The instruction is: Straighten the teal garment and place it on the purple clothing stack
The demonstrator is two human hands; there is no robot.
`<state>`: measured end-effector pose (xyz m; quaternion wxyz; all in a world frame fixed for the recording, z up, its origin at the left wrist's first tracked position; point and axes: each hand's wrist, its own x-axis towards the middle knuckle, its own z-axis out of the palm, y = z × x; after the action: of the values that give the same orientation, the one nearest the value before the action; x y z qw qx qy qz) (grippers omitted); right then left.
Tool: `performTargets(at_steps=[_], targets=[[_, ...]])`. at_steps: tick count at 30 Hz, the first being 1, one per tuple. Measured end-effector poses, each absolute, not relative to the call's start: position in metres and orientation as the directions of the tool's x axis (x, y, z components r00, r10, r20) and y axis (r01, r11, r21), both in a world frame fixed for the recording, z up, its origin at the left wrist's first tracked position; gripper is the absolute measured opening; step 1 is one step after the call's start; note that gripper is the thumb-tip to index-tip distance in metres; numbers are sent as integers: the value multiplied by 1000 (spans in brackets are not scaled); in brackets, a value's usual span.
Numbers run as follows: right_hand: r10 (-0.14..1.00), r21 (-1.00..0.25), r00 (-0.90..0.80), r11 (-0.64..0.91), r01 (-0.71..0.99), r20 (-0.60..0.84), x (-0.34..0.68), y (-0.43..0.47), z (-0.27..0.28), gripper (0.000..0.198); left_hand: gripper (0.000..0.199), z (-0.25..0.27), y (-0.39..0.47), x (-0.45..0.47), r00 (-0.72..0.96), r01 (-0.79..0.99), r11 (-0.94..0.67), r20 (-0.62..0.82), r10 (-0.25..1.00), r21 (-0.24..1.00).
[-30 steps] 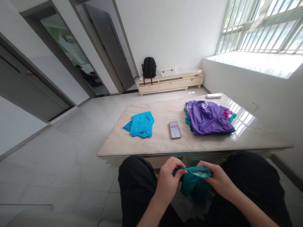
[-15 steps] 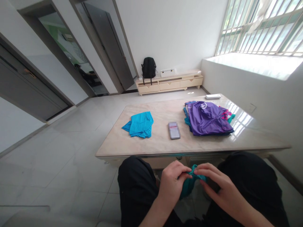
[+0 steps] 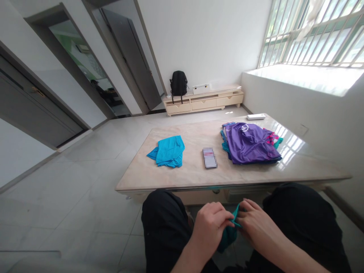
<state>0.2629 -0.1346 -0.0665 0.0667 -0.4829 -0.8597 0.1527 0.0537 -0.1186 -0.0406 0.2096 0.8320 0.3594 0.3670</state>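
Between my knees, in front of the table edge, hangs a teal piece of cloth [image 3: 228, 239]; its kind cannot be made out. My left hand [image 3: 211, 223] pinches its upper edge between thumb and fingers. On the other side my right hand [image 3: 254, 220] grips the same edge, fingers curled and partly hiding it. The lower part of the cloth droops into shadow. On the table beyond lies a folded bright blue garment [image 3: 170, 149] to the left, and a stack of clothes topped by a purple garment [image 3: 250, 144] to the right.
The stone-topped table [image 3: 196, 178] spans the space before my knees. A small blurred-out item [image 3: 209, 158] lies mid-table, a white oblong object [image 3: 256, 116] at its far right corner. Behind, a low cabinet [image 3: 203, 104] carries a black backpack [image 3: 178, 83] and a white box [image 3: 201, 88].
Both hands have shifted slightly, and the right hand has turned more over the teal cloth, its fingers more curled. The cloth's edge now stands up in a fold between the hands.
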Motion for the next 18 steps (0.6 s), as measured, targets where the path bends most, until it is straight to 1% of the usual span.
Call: performTargets(at_steps=[2,4,7,9,11,13,14,15,16,18], targets=[[811,-294,-585,556,777,-11,270,-127,-69,27,11,-45,-118,55,478,458,-652,450,754,605],[768,-328,-640,599,731,-24,277,-122,-67,30,8,-47,-119,57,475,452,-644,444,759,617],[743,-438,-667,580,687,-63,282,-121,-59,21,7,-49,-120,61,444,419,-614,439,781,669],[734,-457,-678,592,664,-34,282,-123,-58,14,8,-49,-121,63,420,393,-593,436,795,702],[717,-421,-690,660,623,102,281,-127,-60,12,9,-49,-121,64,408,383,-586,438,801,714],[686,-344,-672,725,597,279,280,-130,-65,12,9,-50,-122,63,408,386,-588,440,800,711],[672,-304,-658,741,599,340,280,-131,-66,11,9,-51,-122,62,409,388,-589,440,799,709],[667,-272,-648,744,611,369,281,-132,-67,11,8,-51,-121,61,414,389,-591,439,798,707],[673,-250,-646,737,628,360,281,-133,-67,11,7,-51,-121,60,418,389,-594,439,795,704],[707,-231,-662,707,668,250,283,-135,-64,8,6,-51,-121,58,431,391,-605,443,786,694]])
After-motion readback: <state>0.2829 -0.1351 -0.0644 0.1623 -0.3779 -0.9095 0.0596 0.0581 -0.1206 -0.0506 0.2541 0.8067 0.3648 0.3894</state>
